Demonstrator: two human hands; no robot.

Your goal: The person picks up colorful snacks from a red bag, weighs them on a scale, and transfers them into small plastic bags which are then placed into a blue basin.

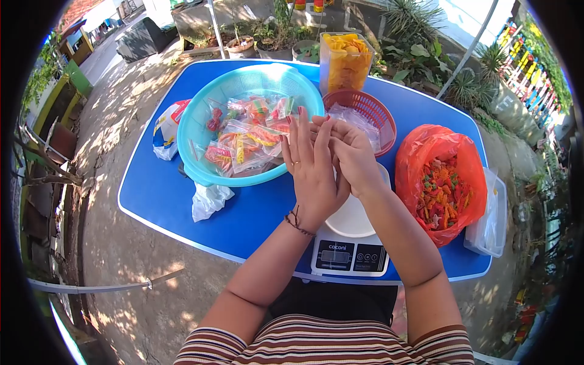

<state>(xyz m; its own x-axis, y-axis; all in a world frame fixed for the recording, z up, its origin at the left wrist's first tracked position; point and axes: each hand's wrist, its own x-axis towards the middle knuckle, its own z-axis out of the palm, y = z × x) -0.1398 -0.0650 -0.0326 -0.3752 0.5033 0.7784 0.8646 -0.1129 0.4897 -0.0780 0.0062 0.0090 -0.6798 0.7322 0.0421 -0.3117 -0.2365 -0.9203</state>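
My left hand [310, 167] is raised over the table with its fingers stretched out and a ring on one of them. Against its palm side rests my right hand [354, 152], whose fingers are bent loosely and partly hidden behind the left. Nothing shows between the two. Beneath them stands a white kitchen scale [316, 267] with a white bowl [353, 222] on top. Just left, a turquoise basket [198, 167] holds several clear packets of colourful snacks [243, 143]. Behind my right hand, a red-brown basket [383, 112] contains clear plastic bags [356, 118].
An open red plastic bag [413, 152] of orange, red and green pieces lies right, beside a clear plastic container [496, 213]. A tub of yellow chips [347, 64] stands at the back. A crumpled white bag [210, 199] and a blue-white packet [165, 134] lie left on the blue table [158, 194].
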